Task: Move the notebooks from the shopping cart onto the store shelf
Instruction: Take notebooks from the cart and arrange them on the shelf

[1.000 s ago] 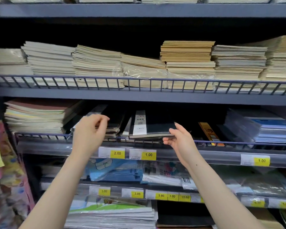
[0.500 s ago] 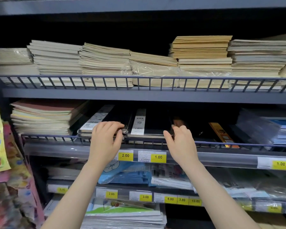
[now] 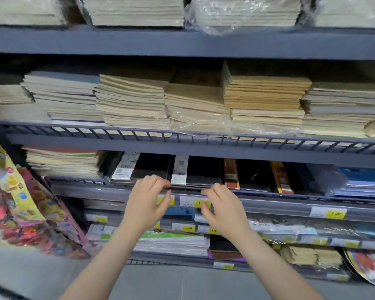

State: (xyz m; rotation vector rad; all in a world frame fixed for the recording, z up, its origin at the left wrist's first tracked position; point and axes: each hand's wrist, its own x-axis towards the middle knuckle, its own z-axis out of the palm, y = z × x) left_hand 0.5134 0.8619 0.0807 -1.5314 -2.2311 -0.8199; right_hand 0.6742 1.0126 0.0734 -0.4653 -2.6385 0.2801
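Note:
Black notebooks with white label bands [image 3: 201,172] lie flat on the middle shelf behind its low wire rail [image 3: 290,194]. My left hand [image 3: 147,204] hovers at the rail, its loosely curled fingertips at the front edge of the notebooks, gripping nothing. Just right of it, my right hand [image 3: 223,210] hangs in front of the price strip with relaxed, empty fingers. The shopping cart is out of view.
A stack of coloured notebooks [image 3: 63,162] fills the shelf's left end, and blue wrapped packs [image 3: 364,180] the right. Beige notebook stacks [image 3: 264,94] crowd the shelf above. Colourful packets [image 3: 20,202] hang at the left. Lower shelves hold wrapped stationery [image 3: 175,241].
The black notebook my right hand slid in now lies on the shelf. Both hands have come off it, dropped to rail level and drawn closer together. The view has pulled back.

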